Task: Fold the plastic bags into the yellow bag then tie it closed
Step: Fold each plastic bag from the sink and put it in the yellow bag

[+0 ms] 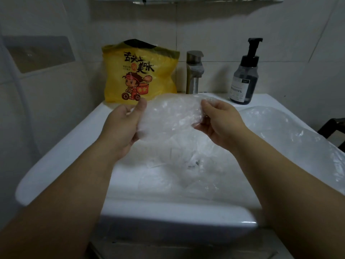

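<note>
A clear plastic bag (168,116) is stretched between both hands above the white sink (61,146). My left hand (122,126) grips its left edge with the thumb on top. My right hand (218,119) pinches its right edge with curled fingers. The yellow bag (138,71) with a cartoon print and black lettering stands upright at the back left of the sink, its top open and something dark inside. More crumpled clear bags (188,165) lie in the basin under my hands. Another clear bag (298,139) is draped over the sink's right rim.
A metal faucet (194,71) stands behind the basin, right of the yellow bag. A dark pump bottle (244,73) sits at the back right corner. Tiled walls close in behind and on the left. A dark object (334,128) shows at the far right edge.
</note>
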Demonstrator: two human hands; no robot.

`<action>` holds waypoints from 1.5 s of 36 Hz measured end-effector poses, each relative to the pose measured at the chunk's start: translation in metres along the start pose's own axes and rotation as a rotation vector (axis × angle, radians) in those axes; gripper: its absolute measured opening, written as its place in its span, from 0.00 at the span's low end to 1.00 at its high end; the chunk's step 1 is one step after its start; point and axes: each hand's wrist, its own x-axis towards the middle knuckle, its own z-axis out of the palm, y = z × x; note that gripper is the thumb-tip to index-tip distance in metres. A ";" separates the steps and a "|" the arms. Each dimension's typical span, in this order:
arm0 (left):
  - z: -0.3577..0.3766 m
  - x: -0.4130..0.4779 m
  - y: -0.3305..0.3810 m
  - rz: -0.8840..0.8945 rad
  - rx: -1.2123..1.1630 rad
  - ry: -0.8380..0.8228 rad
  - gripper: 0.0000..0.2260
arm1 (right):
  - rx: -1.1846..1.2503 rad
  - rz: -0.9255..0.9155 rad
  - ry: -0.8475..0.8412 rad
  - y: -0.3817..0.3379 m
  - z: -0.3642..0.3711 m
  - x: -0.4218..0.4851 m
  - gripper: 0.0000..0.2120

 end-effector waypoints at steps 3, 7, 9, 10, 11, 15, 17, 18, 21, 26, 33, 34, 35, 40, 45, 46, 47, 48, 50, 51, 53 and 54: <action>-0.004 -0.002 0.002 -0.157 -0.146 -0.197 0.33 | 0.027 -0.013 0.047 -0.002 -0.001 0.000 0.15; -0.003 -0.009 0.001 -0.304 -0.062 -0.376 0.23 | 0.030 -0.023 0.068 -0.002 -0.001 -0.001 0.13; -0.003 -0.008 0.000 -0.284 -0.072 -0.320 0.08 | 0.033 -0.022 0.031 -0.002 -0.001 -0.001 0.14; -0.004 -0.007 0.001 -0.267 -0.104 -0.282 0.06 | 0.038 -0.014 0.014 -0.003 -0.002 -0.001 0.14; -0.006 -0.005 0.003 -0.250 -0.162 -0.264 0.05 | 0.046 -0.003 -0.002 -0.004 -0.002 -0.002 0.14; -0.013 -0.001 0.006 -0.171 -0.388 -0.269 0.27 | 0.055 0.050 -0.073 -0.007 -0.005 -0.002 0.15; -0.012 -0.001 0.005 -0.141 -0.398 -0.264 0.32 | 0.050 0.095 -0.161 -0.008 -0.007 -0.002 0.19; -0.010 -0.003 0.006 -0.139 -0.388 -0.259 0.29 | 0.030 0.112 -0.207 -0.009 -0.008 -0.002 0.20; -0.006 -0.005 0.006 -0.149 -0.316 -0.231 0.14 | -0.071 0.132 -0.261 -0.012 -0.009 -0.004 0.28; -0.008 -0.003 0.010 -0.095 -0.496 -0.262 0.14 | -0.076 0.138 -0.126 -0.008 -0.007 -0.005 0.15; -0.002 -0.003 0.001 -0.188 -0.429 -0.397 0.41 | 0.099 0.093 -0.225 0.008 0.015 -0.006 0.09; 0.002 -0.004 0.000 -0.178 -0.393 -0.359 0.32 | 0.061 0.106 -0.243 0.010 0.016 -0.006 0.10; 0.004 -0.004 -0.001 -0.153 -0.362 -0.290 0.23 | 0.027 0.127 -0.255 0.011 0.015 -0.006 0.12; -0.002 0.001 -0.001 -0.015 -0.269 -0.201 0.05 | -0.068 0.201 -0.249 0.003 0.007 -0.005 0.19; 0.002 -0.005 0.003 -0.052 -0.288 -0.291 0.04 | -0.305 0.269 -0.371 0.004 0.004 -0.011 0.03; 0.001 -0.004 0.006 -0.068 -0.347 -0.283 0.04 | -0.327 0.262 -0.377 0.006 0.006 -0.012 0.03; 0.000 -0.003 0.008 -0.067 -0.452 -0.271 0.06 | -0.318 0.243 -0.375 0.006 0.008 -0.012 0.03; -0.003 -0.001 0.010 -0.038 -0.563 -0.263 0.13 | -0.279 0.215 -0.365 0.007 0.010 -0.013 0.03; -0.008 0.003 0.010 0.000 -0.667 -0.268 0.36 | -0.172 0.157 -0.331 0.005 0.014 -0.013 0.02; -0.008 0.002 0.008 -0.021 -0.625 -0.292 0.46 | -0.130 0.136 -0.316 0.006 0.016 -0.012 0.01; 0.000 -0.004 0.000 -0.109 -0.371 -0.436 0.52 | -0.104 0.106 -0.301 0.008 0.020 -0.014 0.01; 0.008 -0.010 -0.004 -0.146 -0.203 -0.538 0.48 | -0.123 0.093 -0.304 0.010 0.022 -0.015 0.02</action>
